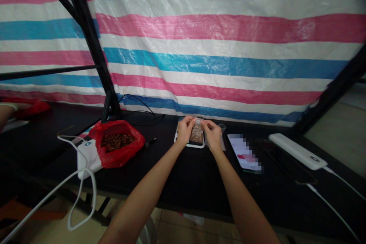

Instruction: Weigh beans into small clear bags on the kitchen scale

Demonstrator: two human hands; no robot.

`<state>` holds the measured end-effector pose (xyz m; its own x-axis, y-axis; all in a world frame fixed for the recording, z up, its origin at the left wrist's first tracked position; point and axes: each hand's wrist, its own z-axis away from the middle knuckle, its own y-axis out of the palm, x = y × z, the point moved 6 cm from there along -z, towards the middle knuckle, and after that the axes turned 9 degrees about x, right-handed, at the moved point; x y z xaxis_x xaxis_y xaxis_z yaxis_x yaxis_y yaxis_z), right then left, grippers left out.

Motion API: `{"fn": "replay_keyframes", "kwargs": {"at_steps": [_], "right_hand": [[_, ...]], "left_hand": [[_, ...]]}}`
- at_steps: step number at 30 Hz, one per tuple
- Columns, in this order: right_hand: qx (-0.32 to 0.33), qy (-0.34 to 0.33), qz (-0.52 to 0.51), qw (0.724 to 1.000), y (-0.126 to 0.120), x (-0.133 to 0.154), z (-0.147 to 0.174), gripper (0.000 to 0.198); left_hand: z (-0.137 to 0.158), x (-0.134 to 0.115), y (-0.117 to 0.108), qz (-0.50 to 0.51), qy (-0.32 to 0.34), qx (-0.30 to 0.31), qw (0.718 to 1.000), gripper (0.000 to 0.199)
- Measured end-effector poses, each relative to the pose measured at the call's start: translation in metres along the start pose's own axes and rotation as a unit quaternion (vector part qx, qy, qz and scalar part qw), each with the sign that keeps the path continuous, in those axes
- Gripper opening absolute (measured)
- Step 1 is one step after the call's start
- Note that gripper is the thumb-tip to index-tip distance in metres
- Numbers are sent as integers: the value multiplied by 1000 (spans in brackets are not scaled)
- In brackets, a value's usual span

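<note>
A small clear plastic bag (196,134) of light brown bits, perhaps nuts or seeds, stands over a white-edged kitchen scale (197,145). At its upper left edge, my left hand (185,129) pinches the plastic with thumb and fingers. My right hand (212,132) grips the upper right edge the same way. Between the two hands the top of the bag is drawn together. Beside my right hand lies a clear plastic piece (223,143), with a small clear cup (222,127) behind it.
Left on the black table (160,175) are a red bag (126,158) of dark brown seeds and a white power bank (85,156) with a cable. Right lie a lit phone (243,152), a dark phone (291,166) and another white power bank (297,150). Another person's arm (7,110) shows far left.
</note>
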<state>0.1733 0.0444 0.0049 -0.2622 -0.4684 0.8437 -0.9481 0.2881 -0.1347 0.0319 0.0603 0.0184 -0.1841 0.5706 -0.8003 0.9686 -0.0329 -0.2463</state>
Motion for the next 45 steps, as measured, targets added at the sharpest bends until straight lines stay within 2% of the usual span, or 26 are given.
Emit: {"fn": "replay_keyframes", "kwargs": {"at_steps": [7,16,22,30,34,38,41,45], "right_hand": [[6,-14,26,1000,-1,9,2,30],[40,12,-42,998,2,4,-2,24],[31,7,-51,998,1,3,-2,21],[39,24,-126,991,8,-2,0,21],[20,32,-150,988,9,-2,1,21],[12,32,-123,992,6,4,1,23],[19,27,-77,996,5,8,1,24],[20,26,-50,998,7,8,2,26]], "left_hand": [[-3,0,-1,6,17,23,1000,26],[4,-12,0,-104,24,17,994,24],[5,-11,3,-134,23,17,991,22],[1,-14,-2,-112,18,28,993,24],[-2,-19,-3,-87,28,68,994,25],[-1,-20,3,-61,49,107,991,27],[-1,-12,5,-40,43,97,994,29],[-3,3,3,14,-3,58,998,30]]}}
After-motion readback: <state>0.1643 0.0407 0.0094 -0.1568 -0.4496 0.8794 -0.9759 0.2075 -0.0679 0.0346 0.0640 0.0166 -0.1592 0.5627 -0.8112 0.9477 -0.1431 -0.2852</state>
